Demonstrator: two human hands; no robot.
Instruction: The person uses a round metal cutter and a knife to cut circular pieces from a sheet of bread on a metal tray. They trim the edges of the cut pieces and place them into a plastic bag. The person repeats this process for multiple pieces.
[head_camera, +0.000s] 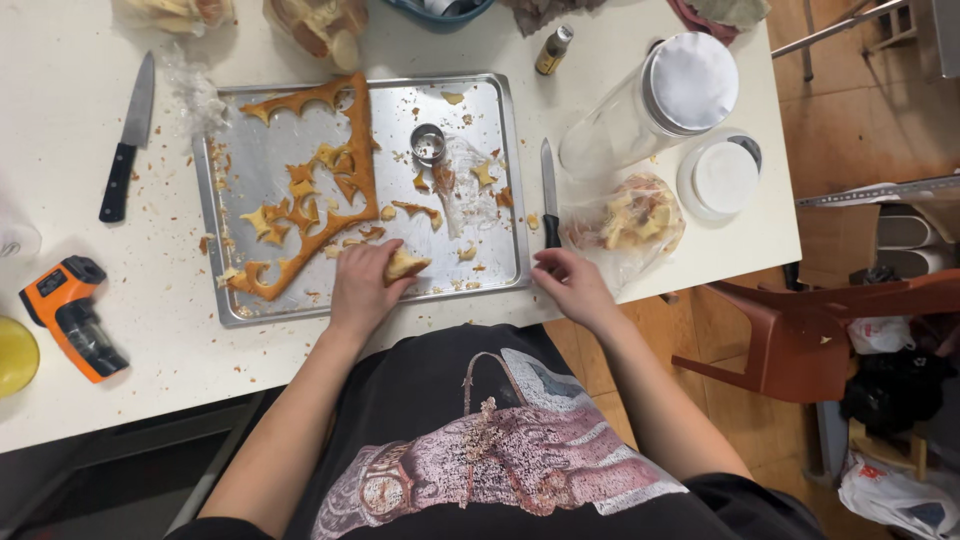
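A small wedge of golden-brown bread lies at the lower middle of the frame, on the front edge of a metal baking tray. The tray is strewn with crumbs and a long frame of cut-out crust, with a round metal cutter near its centre. Part of the bread is hidden under the fingers, so its full shape is hard to make out. The left hand curls around the bread, fingers closed on it. The right hand rests on the white counter just right of the tray, fingers loosely bent and holding nothing, close to the handle of a black knife and a plastic bag of bread pieces.
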